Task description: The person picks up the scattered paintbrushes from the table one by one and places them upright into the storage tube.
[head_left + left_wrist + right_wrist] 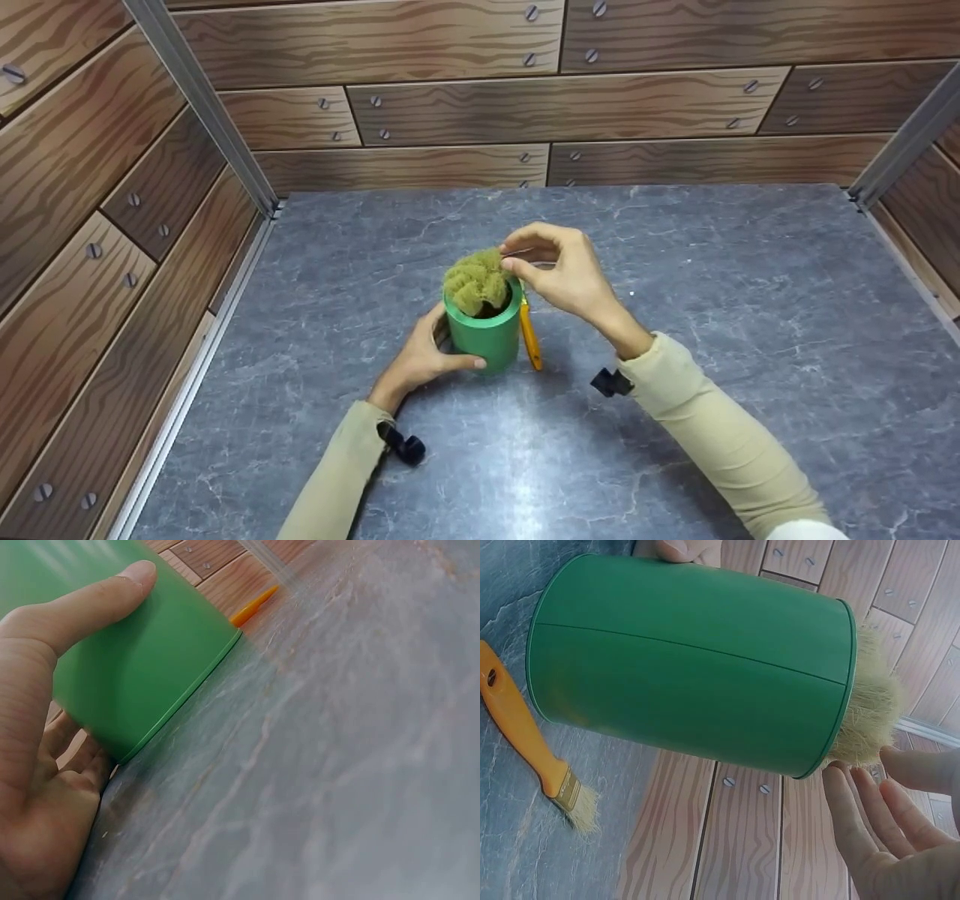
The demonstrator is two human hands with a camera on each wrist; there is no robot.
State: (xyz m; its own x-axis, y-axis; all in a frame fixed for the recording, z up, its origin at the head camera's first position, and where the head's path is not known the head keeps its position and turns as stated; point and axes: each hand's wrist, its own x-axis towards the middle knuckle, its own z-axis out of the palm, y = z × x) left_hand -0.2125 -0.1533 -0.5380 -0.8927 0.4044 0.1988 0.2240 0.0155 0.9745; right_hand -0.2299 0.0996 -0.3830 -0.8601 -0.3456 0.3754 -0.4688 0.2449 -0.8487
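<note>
A green cylindrical can (487, 345) stands upright on the grey tabletop, with a clump of yellow-green, moss-like fibre (474, 281) rising out of its open top. Dark material shows inside the rim beside the clump. My left hand (424, 352) grips the can low on its left side, thumb across the front; its other fingers are partly hidden behind. At the rim's right, my right hand (566, 270) pinches the edge of the fibre clump between thumb and fingertips. The right wrist view shows those fingers (855, 817) bent just past the can's rim.
A paintbrush (525, 735) with an orange handle and pale bristles lies on the table just right of the can. Wood-patterned panels (450, 112) wall the back and sides, with metal strips (217, 127) at the corners. The grey marbled table (300, 300) extends around the can.
</note>
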